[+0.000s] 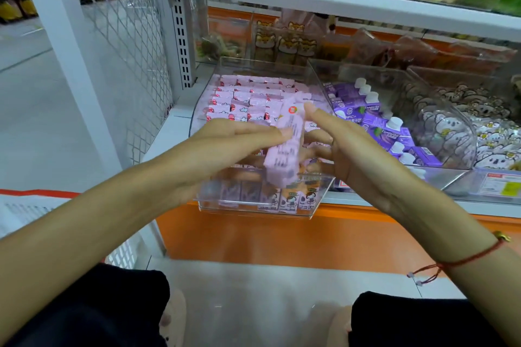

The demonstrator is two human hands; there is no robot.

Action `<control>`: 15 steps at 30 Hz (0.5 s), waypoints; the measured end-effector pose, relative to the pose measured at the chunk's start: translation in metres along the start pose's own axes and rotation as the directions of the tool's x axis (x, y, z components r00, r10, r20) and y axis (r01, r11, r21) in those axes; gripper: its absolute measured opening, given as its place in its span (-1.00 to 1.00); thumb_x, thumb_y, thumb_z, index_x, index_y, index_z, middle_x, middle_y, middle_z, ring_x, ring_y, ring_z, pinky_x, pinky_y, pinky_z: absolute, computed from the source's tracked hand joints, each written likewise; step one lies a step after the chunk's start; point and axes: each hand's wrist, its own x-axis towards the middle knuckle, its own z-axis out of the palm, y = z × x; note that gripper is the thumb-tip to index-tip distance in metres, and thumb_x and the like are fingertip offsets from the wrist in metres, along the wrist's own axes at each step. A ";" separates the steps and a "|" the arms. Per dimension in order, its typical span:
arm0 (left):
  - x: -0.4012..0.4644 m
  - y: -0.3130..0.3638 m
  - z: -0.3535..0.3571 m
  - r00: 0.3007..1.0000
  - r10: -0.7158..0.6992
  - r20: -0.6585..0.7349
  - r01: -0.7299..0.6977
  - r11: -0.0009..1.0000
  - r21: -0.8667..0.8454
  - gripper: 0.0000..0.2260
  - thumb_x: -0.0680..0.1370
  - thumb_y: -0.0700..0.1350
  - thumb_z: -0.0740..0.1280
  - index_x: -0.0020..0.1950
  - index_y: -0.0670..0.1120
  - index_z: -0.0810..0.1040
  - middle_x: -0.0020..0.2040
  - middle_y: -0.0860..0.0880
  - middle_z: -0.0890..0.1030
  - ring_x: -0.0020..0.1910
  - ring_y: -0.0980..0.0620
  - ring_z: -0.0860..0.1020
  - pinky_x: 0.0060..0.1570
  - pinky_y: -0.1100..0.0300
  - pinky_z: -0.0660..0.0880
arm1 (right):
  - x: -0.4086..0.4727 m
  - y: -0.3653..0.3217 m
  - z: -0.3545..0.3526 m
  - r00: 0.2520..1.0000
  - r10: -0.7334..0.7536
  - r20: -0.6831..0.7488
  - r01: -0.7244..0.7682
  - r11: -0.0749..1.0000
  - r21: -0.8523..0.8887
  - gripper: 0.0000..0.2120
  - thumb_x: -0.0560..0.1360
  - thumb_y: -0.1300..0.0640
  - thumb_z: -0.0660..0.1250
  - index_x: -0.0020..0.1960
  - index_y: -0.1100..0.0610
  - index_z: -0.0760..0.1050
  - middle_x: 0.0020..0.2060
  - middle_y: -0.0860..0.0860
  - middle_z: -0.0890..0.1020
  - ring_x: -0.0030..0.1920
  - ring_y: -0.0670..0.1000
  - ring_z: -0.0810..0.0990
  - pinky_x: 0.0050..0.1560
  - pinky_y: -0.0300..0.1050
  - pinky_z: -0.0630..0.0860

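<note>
**Two hands, one pink pack over the front of the shelf**

Both hands meet on a long pink pack (283, 149), which is raised and tilted above the near end of a clear bin (318, 76). The left hand (225, 144) lies with its fingers stretched flat against the pack's left face, pressing rather than curling. The right hand (355, 156) grasps it from the other side: the forefinger runs up along the top end, and the other fingers reach in behind the pack. Motion blurs the pack, so its print cannot be read.

The bin stands at the left end of the shelf (282, 234) and juts out past the orange front edge. Rows of small pink packets (242, 104) fill its far part, and upright packets with a cartoon figure (284, 200) stand against its near wall.

Just to the right along the same shelf are purple cartons (377, 127) with white caps. Beyond them, toward the right end, a clear tub holds koala-printed packets (451, 127). A red cord (476, 258) circles the right wrist.
</note>
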 end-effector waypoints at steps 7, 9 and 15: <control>-0.004 0.001 -0.001 0.946 0.273 -0.176 -0.244 0.955 0.170 -0.69 0.28 -0.09 0.58 -0.01 0.00 0.66 -0.15 0.08 0.69 -0.26 0.19 0.67 -0.29 0.45 0.51 | -0.006 0.006 -0.001 0.950 -0.310 0.035 0.312 0.945 -0.099 -0.65 0.53 0.13 0.30 0.27 -0.14 0.40 -0.19 -0.03 0.61 -0.07 -0.11 0.59 0.03 -0.26 0.55; -0.004 0.001 -0.001 0.946 0.274 -0.172 -0.248 0.955 0.160 -0.68 0.26 -0.09 0.58 -0.02 0.00 0.66 -0.17 0.07 0.69 -0.29 0.21 0.66 -0.31 0.45 0.50 | -0.007 0.006 0.000 0.943 -0.331 0.041 0.334 0.940 -0.071 -0.67 0.52 0.10 0.30 0.22 -0.19 0.41 -0.21 -0.05 0.58 -0.07 -0.10 0.58 -0.01 -0.26 0.56; -0.003 0.002 0.001 0.899 0.332 -0.286 -0.331 0.942 0.051 -0.63 0.24 0.03 0.55 -0.02 -0.03 0.62 -0.11 0.08 0.69 -0.11 0.22 0.65 -0.21 0.36 0.57 | -0.010 0.004 0.004 0.936 -0.341 0.090 0.351 0.927 -0.133 -0.37 0.47 0.23 0.38 0.42 -0.18 0.24 0.14 -0.05 0.57 0.08 -0.21 0.59 0.13 -0.23 0.50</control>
